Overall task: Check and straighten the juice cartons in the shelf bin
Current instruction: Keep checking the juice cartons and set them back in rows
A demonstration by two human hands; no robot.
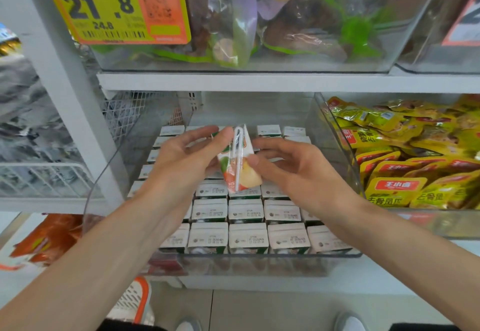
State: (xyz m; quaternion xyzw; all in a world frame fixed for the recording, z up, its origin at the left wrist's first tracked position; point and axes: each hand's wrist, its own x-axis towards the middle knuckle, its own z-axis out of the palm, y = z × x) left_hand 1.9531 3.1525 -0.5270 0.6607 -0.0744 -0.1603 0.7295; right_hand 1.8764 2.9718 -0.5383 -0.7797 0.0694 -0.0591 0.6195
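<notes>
Between left hand [179, 159], right hand [298, 172]: carton [242, 174]

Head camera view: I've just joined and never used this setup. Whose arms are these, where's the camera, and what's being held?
No machine here: a person works bare-handed, and the single camera sits on their head, looking down at a shelf. The left hand and right hand together hold one small white juice carton with a fruit print, tilted, its wrapped white straw facing us, above a clear plastic shelf bin. Rows of matching cartons stand upright inside. Yellow snack packets fill the neighbouring bin on the right.
</notes>
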